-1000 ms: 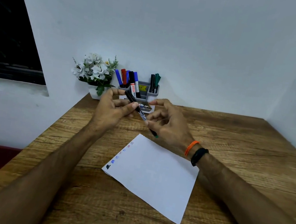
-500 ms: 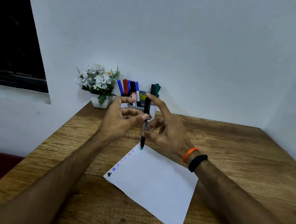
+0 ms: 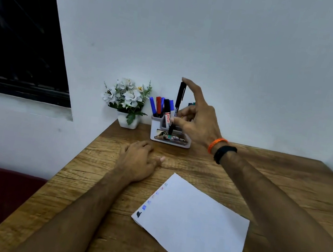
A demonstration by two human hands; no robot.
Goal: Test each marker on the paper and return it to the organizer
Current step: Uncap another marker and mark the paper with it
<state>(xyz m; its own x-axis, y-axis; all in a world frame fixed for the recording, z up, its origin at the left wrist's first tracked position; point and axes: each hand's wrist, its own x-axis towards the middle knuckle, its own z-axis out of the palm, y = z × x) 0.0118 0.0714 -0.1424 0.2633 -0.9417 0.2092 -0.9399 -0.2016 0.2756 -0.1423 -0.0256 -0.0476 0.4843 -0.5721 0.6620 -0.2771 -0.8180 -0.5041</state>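
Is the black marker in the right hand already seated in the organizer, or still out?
Cannot tell: the right hand holds the black marker upright, tip at the organizer.

The white organizer [image 3: 170, 136] carries a printed label strip along its front, and only the white letters "OP" at the strip's right end can be read; the small coloured patches left of them are too blurred. The red-and-white marker [image 3: 167, 116] standing in the organizer bears a red band with white lettering, too small to make out.
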